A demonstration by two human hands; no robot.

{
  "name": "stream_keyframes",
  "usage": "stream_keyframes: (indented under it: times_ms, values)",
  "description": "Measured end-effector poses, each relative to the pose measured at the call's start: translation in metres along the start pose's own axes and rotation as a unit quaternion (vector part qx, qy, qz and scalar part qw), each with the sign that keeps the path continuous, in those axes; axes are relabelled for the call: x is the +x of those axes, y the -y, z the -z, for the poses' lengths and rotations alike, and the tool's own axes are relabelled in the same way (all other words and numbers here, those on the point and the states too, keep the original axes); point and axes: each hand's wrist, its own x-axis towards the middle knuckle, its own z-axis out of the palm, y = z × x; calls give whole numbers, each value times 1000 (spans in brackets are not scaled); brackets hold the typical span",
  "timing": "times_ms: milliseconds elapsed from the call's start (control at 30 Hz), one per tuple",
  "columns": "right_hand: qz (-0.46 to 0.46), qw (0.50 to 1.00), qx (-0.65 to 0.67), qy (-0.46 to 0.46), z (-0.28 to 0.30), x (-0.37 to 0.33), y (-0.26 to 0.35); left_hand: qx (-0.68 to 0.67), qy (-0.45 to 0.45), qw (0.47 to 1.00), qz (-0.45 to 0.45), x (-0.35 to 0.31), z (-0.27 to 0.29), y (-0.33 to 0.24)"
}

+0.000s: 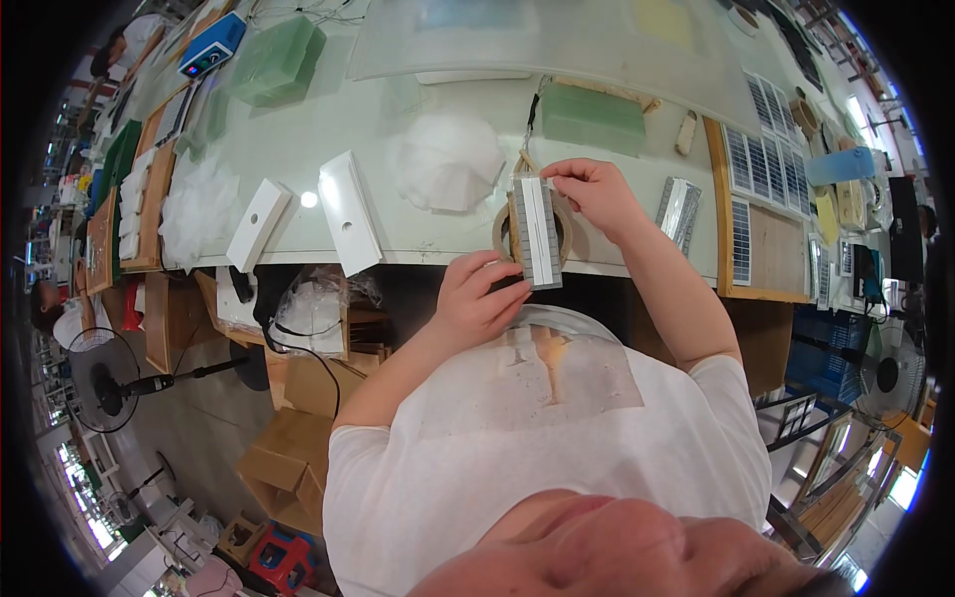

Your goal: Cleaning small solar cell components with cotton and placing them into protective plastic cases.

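At the front edge of the bench I have a narrow grey-and-white strip piece (pixel 538 231), with fine lines across its grey parts and a white band down its length. My right hand (pixel 595 196) pinches its far end with thumb and forefinger. Curled around the near left edge are the fingers of my left hand (pixel 481 298). Behind the piece, a brown tape roll (pixel 567 234) shows partly. A similar silvery strip bundle (pixel 679 214) lies to the right of my right forearm.
Left on the bench are two white boxes (pixel 348 214) (pixel 259 225) and crumpled white wrap (pixel 450 161). Green blocks (pixel 593 117) (pixel 279 62) stand farther back, under or near a translucent sheet (pixel 557 40). A wooden tray of solar panels (pixel 766 149) sits right. Cardboard boxes (pixel 288 468) stand below left.
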Motion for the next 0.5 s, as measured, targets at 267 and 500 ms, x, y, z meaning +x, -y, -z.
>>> stream_keyframes:
  times_ms: [267,500]
  values:
    - [32,998,-42,-29,0,-3,-2,5,-1,1000,0,-1,0,-1]
    - [76,989,-123,-33,-2,-6,2,5,2,1000,0,-1,0,-1]
